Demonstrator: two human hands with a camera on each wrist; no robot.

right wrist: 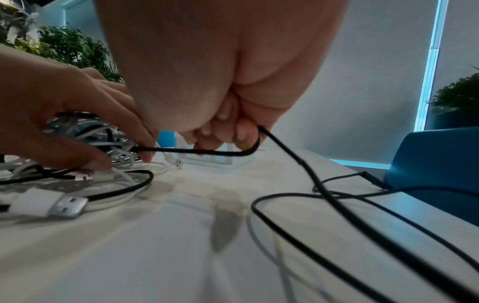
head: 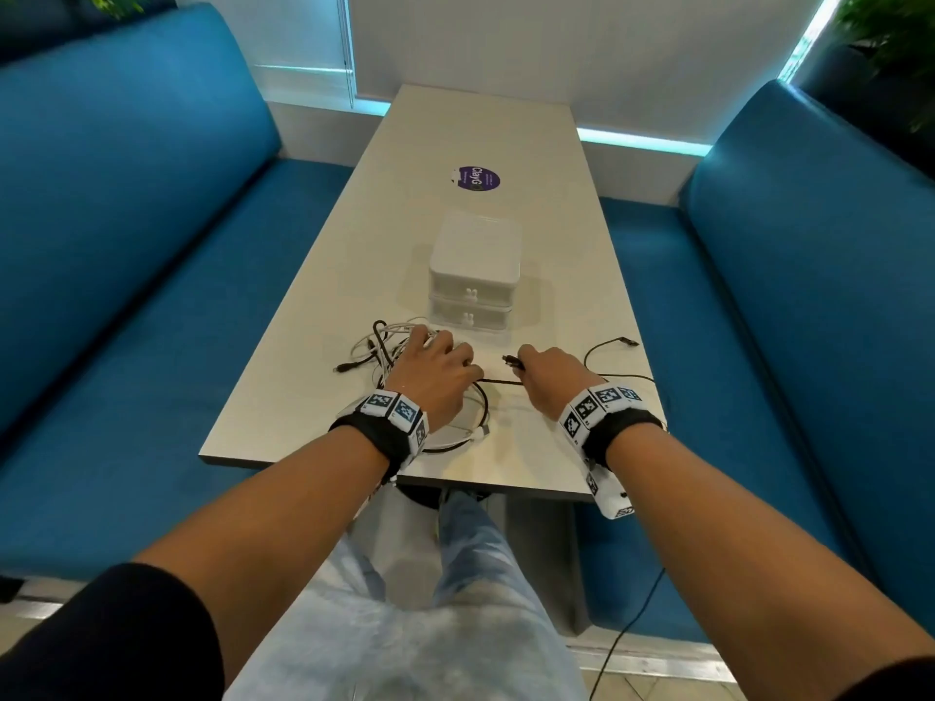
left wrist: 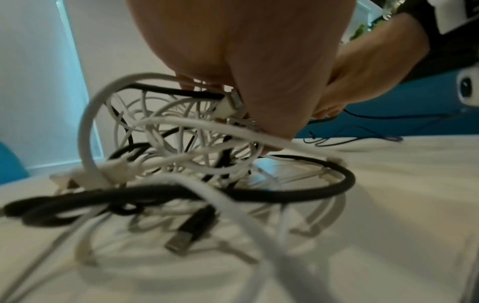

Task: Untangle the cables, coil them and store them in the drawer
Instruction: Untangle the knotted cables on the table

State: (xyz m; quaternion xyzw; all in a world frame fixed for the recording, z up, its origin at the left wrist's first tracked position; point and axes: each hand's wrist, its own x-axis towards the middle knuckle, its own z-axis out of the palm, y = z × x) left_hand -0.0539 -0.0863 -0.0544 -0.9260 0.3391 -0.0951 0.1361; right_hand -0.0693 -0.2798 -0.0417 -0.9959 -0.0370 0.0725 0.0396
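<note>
While left hand point(head: 429, 374) pins tangle point(head: 384, 346) at 9 o'clock, right hand point(head: 549, 379) pinches black cable point(head: 498, 382): untangling; next, draw it free toward 3.

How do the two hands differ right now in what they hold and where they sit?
The left hand sits on the tangled pile of white and black cables, fingers curled into it; the right hand is clear of the pile and pinches a single black cable. The left hand is nearer the drawer unit than the right hand. Both are low over the table, and that black cable runs between them.
</note>
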